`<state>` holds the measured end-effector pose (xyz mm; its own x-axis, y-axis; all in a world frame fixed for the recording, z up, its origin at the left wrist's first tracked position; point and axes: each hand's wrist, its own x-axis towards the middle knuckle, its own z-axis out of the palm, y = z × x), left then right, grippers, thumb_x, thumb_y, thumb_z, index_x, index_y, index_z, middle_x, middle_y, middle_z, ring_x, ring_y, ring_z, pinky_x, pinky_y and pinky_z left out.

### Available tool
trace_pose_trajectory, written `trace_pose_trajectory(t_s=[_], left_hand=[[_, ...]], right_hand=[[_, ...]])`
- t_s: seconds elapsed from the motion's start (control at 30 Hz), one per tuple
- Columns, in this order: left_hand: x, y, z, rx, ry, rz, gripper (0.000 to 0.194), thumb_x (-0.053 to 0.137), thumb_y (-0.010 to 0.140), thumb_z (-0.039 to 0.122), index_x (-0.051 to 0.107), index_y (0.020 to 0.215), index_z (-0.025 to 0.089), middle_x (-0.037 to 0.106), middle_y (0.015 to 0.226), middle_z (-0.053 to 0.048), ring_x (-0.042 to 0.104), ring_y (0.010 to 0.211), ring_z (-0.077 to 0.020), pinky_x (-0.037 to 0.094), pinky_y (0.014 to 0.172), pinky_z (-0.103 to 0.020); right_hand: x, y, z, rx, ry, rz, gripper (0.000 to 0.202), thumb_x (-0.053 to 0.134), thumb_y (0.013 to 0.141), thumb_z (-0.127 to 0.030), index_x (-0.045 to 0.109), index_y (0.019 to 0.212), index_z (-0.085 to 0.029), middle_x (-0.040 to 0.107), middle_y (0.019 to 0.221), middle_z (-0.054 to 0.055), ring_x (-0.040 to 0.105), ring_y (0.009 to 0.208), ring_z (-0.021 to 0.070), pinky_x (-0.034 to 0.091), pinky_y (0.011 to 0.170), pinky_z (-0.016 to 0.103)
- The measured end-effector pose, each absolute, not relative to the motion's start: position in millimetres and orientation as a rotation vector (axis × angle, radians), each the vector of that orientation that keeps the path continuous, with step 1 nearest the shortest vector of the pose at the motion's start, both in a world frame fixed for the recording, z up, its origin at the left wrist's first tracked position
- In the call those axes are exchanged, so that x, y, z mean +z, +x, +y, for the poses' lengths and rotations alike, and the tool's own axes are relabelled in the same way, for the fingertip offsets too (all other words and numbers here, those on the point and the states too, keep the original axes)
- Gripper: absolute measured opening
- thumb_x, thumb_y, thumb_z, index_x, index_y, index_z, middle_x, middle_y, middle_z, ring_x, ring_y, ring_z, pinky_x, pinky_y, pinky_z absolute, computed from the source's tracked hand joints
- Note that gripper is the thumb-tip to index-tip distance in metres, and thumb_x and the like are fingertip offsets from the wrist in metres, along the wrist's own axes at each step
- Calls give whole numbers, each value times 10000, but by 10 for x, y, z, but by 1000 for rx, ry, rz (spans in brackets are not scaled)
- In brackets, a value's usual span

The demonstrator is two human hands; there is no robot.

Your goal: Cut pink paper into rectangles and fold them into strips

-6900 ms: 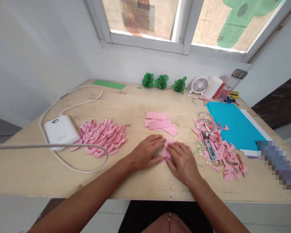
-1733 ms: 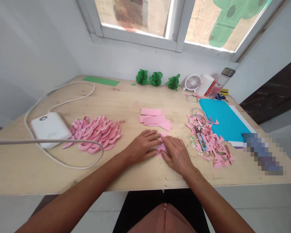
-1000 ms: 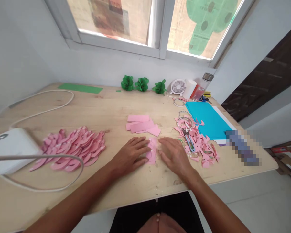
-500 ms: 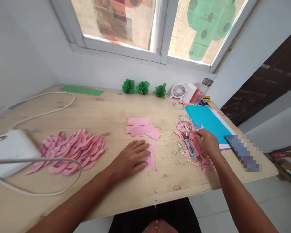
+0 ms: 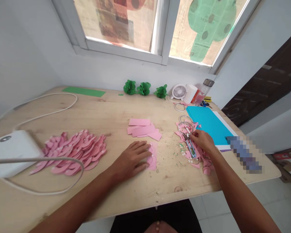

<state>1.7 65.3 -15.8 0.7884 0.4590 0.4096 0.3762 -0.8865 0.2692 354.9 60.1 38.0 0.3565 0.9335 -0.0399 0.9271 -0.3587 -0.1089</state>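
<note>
My left hand (image 5: 133,158) lies flat with its fingers spread, the fingertips on the left edge of a pink paper piece (image 5: 152,156) with curved outlines. On the right, my right hand (image 5: 201,139) is over the pink paper scraps (image 5: 206,161), thumb and fingers drawn together near the scissors (image 5: 190,147); what they hold, if anything, is too small to name. Metal rings (image 5: 185,127) lie at the top of the scraps. Pink paper strips (image 5: 140,126) are stacked loosely beyond my left hand. A heap of curvy pink cutouts (image 5: 75,152) sits at the left.
A white box (image 5: 16,152) and a looping cable (image 5: 80,171) are at the left. Green paper flowers (image 5: 143,88), a small fan (image 5: 179,92) and a bottle (image 5: 204,92) line the back. Blue sheets (image 5: 210,123) and a blurred object (image 5: 244,155) lie right.
My right hand has moved slightly left over the scraps, toward the rings and the scissors' handles. My left hand stays on the pink piece. The view has shifted slightly.
</note>
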Motion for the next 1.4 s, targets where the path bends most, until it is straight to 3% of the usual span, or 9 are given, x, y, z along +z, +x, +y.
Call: trace_pose_trajectory(t_s=[0.2, 0.4, 0.63, 0.83, 1.17, 1.4], left_hand=[[-157, 19, 649, 706, 2801, 665, 266, 525, 891, 314, 612, 1127, 226, 578, 1316, -83, 451, 1293, -274, 361, 1066, -477], [-147, 22, 641, 742, 2787, 663, 268, 537, 878, 308, 618, 1121, 228, 598, 1289, -92, 468, 1282, -275, 372, 1057, -476], [-130, 29, 643, 731, 2798, 654, 259, 532, 884, 314, 616, 1115, 231, 600, 1284, -86, 475, 1272, -274, 375, 1054, -473], [-120, 27, 641, 723, 2800, 653, 255, 525, 888, 304, 607, 1118, 229, 592, 1292, -84, 469, 1275, -268, 373, 1054, -469], [-132, 23, 641, 733, 2796, 648, 255, 529, 890, 307, 606, 1118, 221, 595, 1284, -84, 470, 1269, -265, 371, 1052, -459], [-166, 26, 651, 755, 2797, 635, 253, 520, 891, 313, 604, 1112, 225, 592, 1286, -77, 466, 1266, -267, 368, 1046, -462]], right_hand=[[367, 3572, 612, 189, -2560, -1688, 210, 551, 806, -382, 635, 718, -210, 681, 708, 25, 591, 629, 156, 271, 503, 249], [351, 3594, 597, 164, -2597, -1647, 153, 549, 794, -333, 642, 775, -213, 693, 748, 29, 604, 668, 168, 281, 519, 249], [336, 3575, 619, 141, -2623, -1669, 249, 538, 819, -440, 647, 798, -217, 704, 779, 54, 627, 725, 202, 282, 519, 254], [364, 3609, 618, 128, -2612, -1712, 254, 462, 869, -315, 665, 766, -203, 712, 819, 77, 629, 717, 185, 269, 514, 256], [405, 3563, 629, 186, -2624, -1724, 237, 550, 810, -429, 641, 744, -220, 697, 772, 40, 613, 689, 170, 271, 513, 246], [454, 3591, 648, 182, -2655, -1701, 222, 570, 797, -404, 640, 722, -208, 700, 788, 66, 632, 719, 195, 294, 528, 253]])
